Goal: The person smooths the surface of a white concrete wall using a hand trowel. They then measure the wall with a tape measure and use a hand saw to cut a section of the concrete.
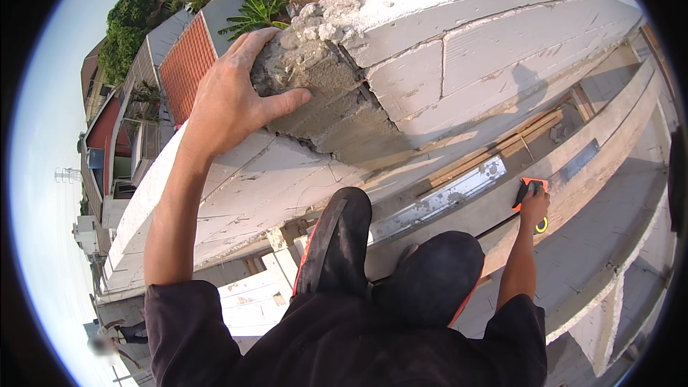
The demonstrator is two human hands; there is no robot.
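Observation:
My left hand (236, 93) clasps the corner of a rough concrete column top (308, 79) set in the block wall. Its thumb lies along the near face, and the fingers reach over the outer edge. To the right, low beside my knee, my right hand (534, 208) is closed on an orange-and-black tool (522, 193). A yellow loop (542, 226) shows below that hand; the tool's exact kind is unclear. The tool is over a long plank (494, 226). A flat grey metal-looking piece (577, 160) lies on the plank just beyond it.
A pale block wall (487, 57) curves across the front, with houses and a red tiled roof (188, 64) far below. Wooden strips (527, 132) and a mortar-stained white board (444, 197) lie along its inner side. Another person (129, 333) is at lower left.

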